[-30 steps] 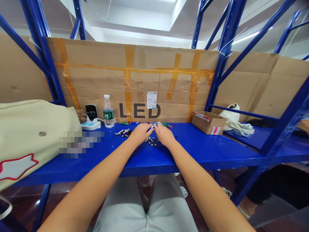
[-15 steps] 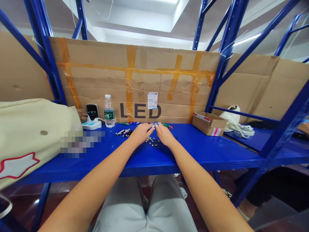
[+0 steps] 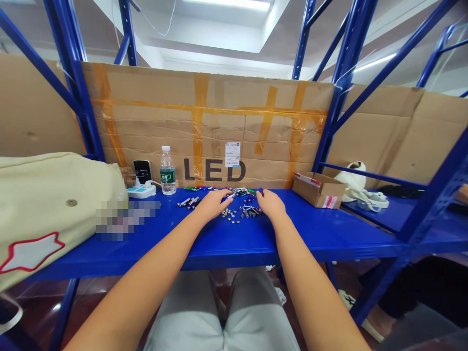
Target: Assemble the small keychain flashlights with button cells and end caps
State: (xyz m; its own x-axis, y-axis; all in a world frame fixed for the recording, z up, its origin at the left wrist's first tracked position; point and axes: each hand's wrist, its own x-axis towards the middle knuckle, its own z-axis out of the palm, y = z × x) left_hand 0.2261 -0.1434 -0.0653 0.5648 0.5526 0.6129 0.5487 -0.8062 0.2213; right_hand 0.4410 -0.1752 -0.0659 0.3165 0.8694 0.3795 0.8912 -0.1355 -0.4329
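My left hand is closed in a pinch on a small silvery piece, too small to name. My right hand is apart from it to the right, its fingers curled at a small dark blue piece. Between and just below the hands lie several small silver discs, like button cells. Left of my right hand is a cluster of small metal parts with white loops. Several short metallic tubes rest left of my left hand. Thin coloured pieces line the back, partly hidden by my hands.
The blue tabletop ends at a cardboard wall. A water bottle, a power strip and a phone stand back left. A cream bag fills the left side; an open cardboard box sits right.
My hands, together half a second ago, have separated. The right hand has moved right with the blue piece at its fingers, uncovering the metal parts with white loops.
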